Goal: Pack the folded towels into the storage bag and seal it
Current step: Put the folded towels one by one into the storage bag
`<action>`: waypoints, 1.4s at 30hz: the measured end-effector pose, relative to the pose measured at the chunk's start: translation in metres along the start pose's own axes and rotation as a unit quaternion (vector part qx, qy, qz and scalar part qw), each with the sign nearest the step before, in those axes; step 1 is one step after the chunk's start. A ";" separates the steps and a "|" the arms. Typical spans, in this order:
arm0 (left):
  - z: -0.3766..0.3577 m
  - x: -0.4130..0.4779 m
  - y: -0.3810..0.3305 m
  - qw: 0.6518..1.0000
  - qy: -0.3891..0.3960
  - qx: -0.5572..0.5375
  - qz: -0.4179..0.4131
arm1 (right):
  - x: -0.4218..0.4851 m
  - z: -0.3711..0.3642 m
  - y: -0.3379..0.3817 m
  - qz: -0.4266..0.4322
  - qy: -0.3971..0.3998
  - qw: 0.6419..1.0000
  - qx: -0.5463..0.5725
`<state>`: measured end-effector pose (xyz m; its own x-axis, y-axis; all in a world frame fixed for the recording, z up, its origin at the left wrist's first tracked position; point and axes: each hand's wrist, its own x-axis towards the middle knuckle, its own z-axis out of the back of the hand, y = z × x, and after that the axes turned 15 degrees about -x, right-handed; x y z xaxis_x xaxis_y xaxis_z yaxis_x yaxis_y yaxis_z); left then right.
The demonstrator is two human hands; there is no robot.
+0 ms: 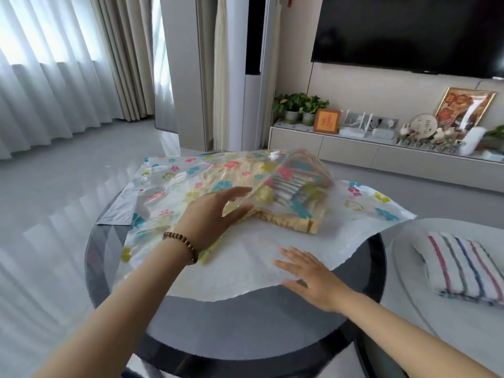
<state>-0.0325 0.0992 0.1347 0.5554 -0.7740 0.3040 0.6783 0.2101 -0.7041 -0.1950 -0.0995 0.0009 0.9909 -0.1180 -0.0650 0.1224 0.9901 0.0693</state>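
Clear flower-printed plastic storage bag [174, 186] lies spread on round dark glass counter [245, 323]. Inside bag: pale yellow folded towel [294, 223], striped folded towel [291, 186] on top of it. Left hand [215, 211]: fingers straight, slipped under lifted top sheet at bag mouth, grasping nothing. Right hand [308, 276]: released, flat on white bottom sheet. Second striped towel [461, 266] lies well apart, on pale grey surface [409, 336] at right.

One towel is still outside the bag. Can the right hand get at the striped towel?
Probably yes. The right hand lies open and flat on the bag, holding nothing, and the striped towel sits uncovered on the side table to its right, with nothing between them.
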 end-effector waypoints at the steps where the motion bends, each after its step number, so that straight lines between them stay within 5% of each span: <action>1: -0.011 0.004 -0.010 1.000 0.008 0.001 -0.016 | -0.023 0.004 -0.016 -0.019 -0.006 1.000 0.008; 6: -0.089 0.031 -0.065 0.994 0.046 -0.059 -0.076 | -0.129 0.026 -0.084 -0.138 -0.074 0.986 0.051; 10: -0.173 0.055 -0.105 0.982 0.126 -0.125 -0.066 | -0.189 0.037 -0.142 -0.262 -0.151 0.943 0.138; 22: -0.387 0.105 -0.165 0.906 0.282 -0.277 0.151 | -0.234 0.021 -0.295 -0.517 -0.169 0.778 0.315; 31: -0.461 0.131 -0.157 0.848 0.268 -0.360 0.281 | -0.213 0.009 -0.361 -0.528 -0.147 0.708 0.445; 42: -0.437 0.126 -0.152 0.825 0.242 -0.407 0.309 | -0.198 0.059 -0.309 -0.366 -0.126 0.643 0.661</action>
<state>-0.2761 -0.2918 -0.0002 0.2837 -0.8584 -0.4274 -0.3197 0.3356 -0.8861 -0.4256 -0.3867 0.0510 0.5982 -0.6883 -0.4103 0.3376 -0.2479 0.9080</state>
